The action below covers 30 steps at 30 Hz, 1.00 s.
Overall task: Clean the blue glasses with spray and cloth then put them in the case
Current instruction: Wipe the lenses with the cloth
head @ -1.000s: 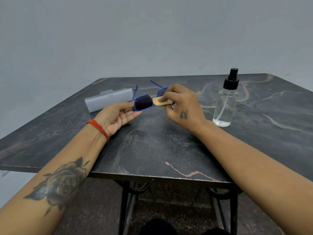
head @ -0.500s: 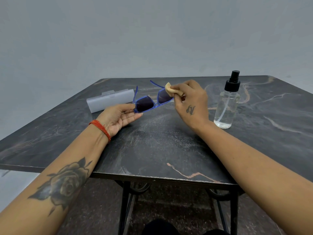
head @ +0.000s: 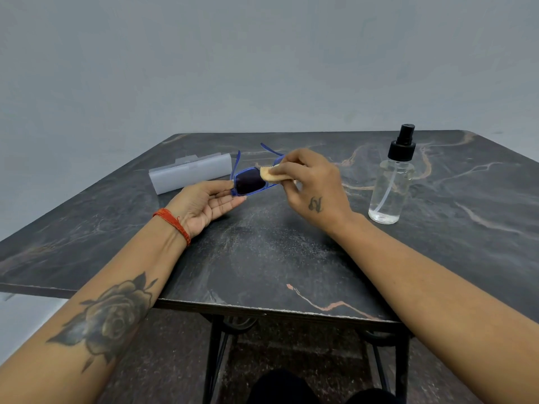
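Plain grey wall (head: 262,59) behind; dark marble table (head: 262,258) on black metal legs (head: 214,360); speckled floor (head: 163,360).

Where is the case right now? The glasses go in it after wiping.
In the head view, the case lies on the table at far left, just behind the left hand and left of the blue glasses.

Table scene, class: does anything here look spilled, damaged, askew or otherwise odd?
Nothing stands out. The spray bottle stands upright and capped, the grey case lies shut on the marble table, and the blue glasses look intact, held by the left hand while the right hand presses the cloth on them.
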Available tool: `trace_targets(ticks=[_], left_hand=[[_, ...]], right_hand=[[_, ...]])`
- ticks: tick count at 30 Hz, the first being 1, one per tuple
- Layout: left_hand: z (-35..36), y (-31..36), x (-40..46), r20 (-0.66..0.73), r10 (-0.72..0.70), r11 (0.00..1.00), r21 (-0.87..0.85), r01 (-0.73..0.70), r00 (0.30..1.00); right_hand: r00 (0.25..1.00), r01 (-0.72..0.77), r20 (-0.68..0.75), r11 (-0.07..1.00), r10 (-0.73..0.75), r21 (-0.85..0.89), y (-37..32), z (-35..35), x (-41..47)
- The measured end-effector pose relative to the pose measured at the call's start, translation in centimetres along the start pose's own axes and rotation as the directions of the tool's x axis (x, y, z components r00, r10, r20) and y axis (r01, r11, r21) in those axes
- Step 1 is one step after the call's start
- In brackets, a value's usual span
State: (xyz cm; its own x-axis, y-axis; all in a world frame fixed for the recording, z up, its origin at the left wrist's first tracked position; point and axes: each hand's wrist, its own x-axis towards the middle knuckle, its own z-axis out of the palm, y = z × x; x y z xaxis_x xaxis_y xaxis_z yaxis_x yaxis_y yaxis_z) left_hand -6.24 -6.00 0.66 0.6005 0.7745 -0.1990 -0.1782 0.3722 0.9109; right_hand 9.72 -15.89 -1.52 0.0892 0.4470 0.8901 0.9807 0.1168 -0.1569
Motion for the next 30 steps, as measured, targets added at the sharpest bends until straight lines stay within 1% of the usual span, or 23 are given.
trace_targets(ticks=[3, 7, 14, 21, 25, 28, 30], left_hand=[[-0.1, 0.0, 0.0, -0.004, -0.005, 1.000, -0.002, 0.005, 1.000], [-0.1, 0.0, 0.2, -0.002, -0.008, 1.000, 0.014, 0.008, 1.000], [-0.2, 0.0, 0.4, -0.007, -0.008, 1.000, 0.004, 0.008, 1.000], [-0.2, 0.1, 0.5, -0.016, -0.014, 1.000, -0.011, 0.014, 1.000], [-0.3, 0.0, 0.7, -0.026, 0.002, 1.000, -0.014, -0.003, 1.000], [-0.3, 0.0, 0.8, -0.035, 0.025, 1.000, 0.007, -0.025, 0.999], [-0.3, 0.0, 0.8, -0.044, 0.041, 0.999, 0.014, -0.041, 0.998]], right_hand=[[0.999, -0.010, 0.031, 1.000, 0.010, 0.000, 0.0, -0.1, -0.1], [0.999, -0.034, 0.029, 0.999, 0.034, -0.005, 0.0, -0.3, -0.1], [0.988, -0.156, 0.009, 0.988, 0.156, -0.016, 0.6, -0.5, 0.0], [0.955, -0.296, -0.034, 0.955, 0.296, -0.008, 0.6, -0.9, 0.0], [0.908, -0.414, -0.033, 0.906, 0.418, 0.085, 0.6, -0.9, 0.3], [0.816, -0.570, 0.046, 0.789, 0.576, 0.230, 0.0, -1.4, 0.6], [0.757, -0.635, 0.090, 0.696, 0.647, 0.334, -0.3, -1.7, 0.7]])
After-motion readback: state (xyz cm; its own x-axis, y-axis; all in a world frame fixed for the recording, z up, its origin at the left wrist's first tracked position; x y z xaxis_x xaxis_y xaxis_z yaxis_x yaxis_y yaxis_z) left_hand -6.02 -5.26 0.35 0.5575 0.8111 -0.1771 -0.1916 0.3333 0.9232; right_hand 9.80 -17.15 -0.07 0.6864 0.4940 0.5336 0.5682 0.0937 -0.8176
